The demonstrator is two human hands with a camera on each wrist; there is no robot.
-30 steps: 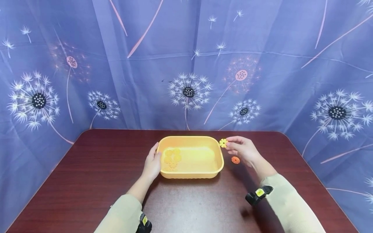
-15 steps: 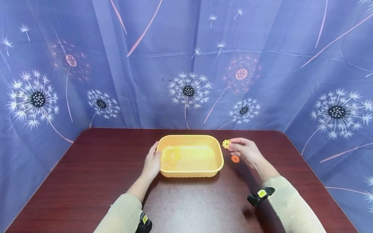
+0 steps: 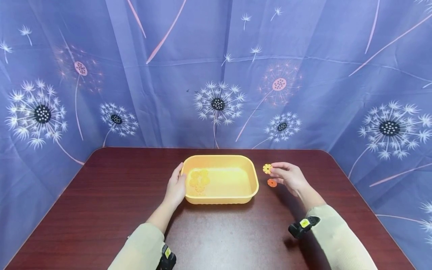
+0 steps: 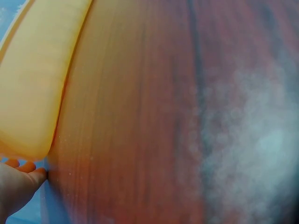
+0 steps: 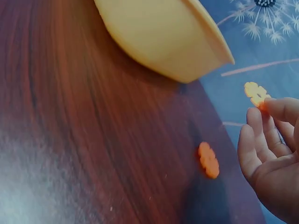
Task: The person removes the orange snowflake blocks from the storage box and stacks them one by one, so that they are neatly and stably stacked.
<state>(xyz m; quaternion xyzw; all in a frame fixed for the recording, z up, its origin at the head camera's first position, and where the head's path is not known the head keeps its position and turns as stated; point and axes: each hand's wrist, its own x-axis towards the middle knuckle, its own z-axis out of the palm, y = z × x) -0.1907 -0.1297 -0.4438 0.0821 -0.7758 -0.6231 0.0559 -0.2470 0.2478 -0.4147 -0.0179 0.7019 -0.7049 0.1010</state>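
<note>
A yellow plastic tub stands on the table, with several yellow interlocking snowflake discs lying inside at its left end. My left hand holds the tub's left end; the left wrist view shows the fingers right at the tub's wall. To the right of the tub, my right hand pinches one yellow interlocking disc between thumb and fingertips, raised above the tabletop. An orange interlocking disc lies on the table just under that hand, also visible in the right wrist view.
The dark red-brown wooden table has its far edge against a blue curtain printed with dandelions. Curtain cloth also hangs at both sides. Each sleeve carries a black wrist strap.
My right hand has moved slightly right, away from the tub's rim, with the yellow disc still pinched. The left hand and the tub have stayed in place.
</note>
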